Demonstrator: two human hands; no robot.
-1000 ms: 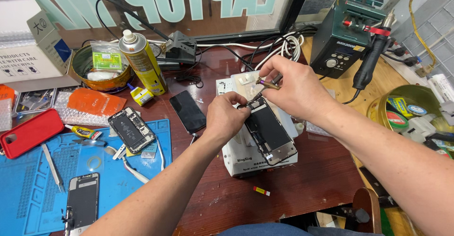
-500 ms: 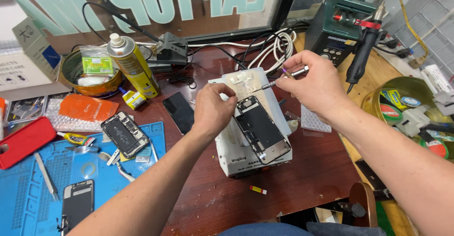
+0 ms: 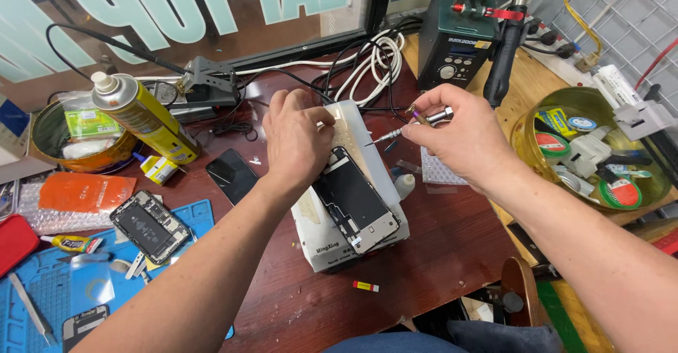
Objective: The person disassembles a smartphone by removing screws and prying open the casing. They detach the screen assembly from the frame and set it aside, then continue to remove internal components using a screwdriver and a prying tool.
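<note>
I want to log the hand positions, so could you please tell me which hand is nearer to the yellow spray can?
Left. The left hand rests on the opened phone, to the right of the yellow spray can. The right hand, holding a small screwdriver, is farther right.

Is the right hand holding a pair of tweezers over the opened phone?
No. The right hand holds a slim metal screwdriver, its tip aimed at the top of the opened phone.

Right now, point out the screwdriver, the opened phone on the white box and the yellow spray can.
screwdriver [image 3: 417, 124]: head view, metal shaft near the handle.
opened phone [image 3: 353, 201]: head view, dark middle.
yellow spray can [image 3: 145, 121]: head view, can body.
</note>
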